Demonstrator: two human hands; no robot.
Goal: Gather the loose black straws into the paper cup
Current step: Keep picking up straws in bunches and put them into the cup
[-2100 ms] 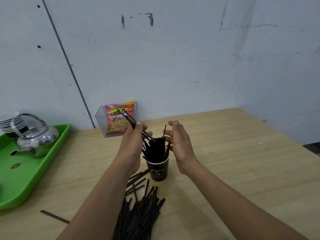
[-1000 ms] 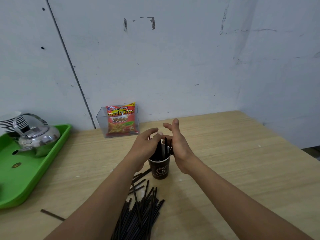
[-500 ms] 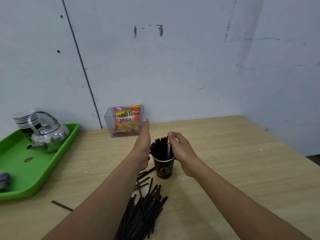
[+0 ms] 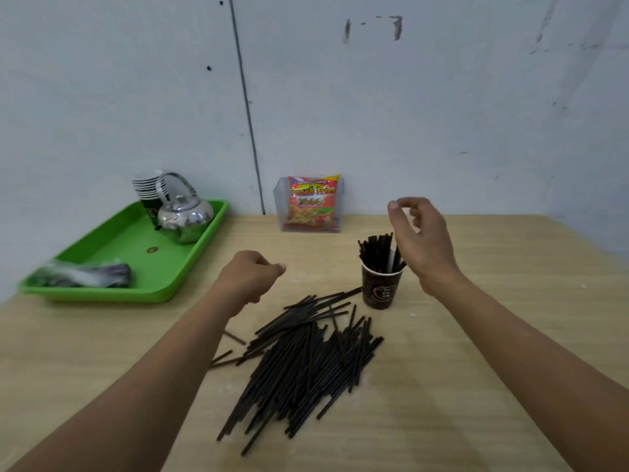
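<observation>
A dark paper cup (image 4: 381,291) stands upright on the wooden table (image 4: 493,335), holding a bunch of black straws (image 4: 375,250) and one white strip. A big pile of loose black straws (image 4: 306,362) lies on the table in front of and to the left of the cup. My right hand (image 4: 420,240) hovers just above and right of the cup with fingers loosely curled and nothing in it. My left hand (image 4: 248,277) hangs over the table left of the cup and beyond the pile, fingers loosely curled, holding nothing.
A green tray (image 4: 136,253) at the left carries a metal kettle (image 4: 185,218), a stack of cups (image 4: 149,189) and a plastic-wrapped packet (image 4: 85,275). A clear holder with a red snack bag (image 4: 315,202) stands against the wall behind the cup.
Both hands have left the cup: the left moved left and down, the right lifted up and right. The straws now stand in the cup unheld. The view has shifted left.
</observation>
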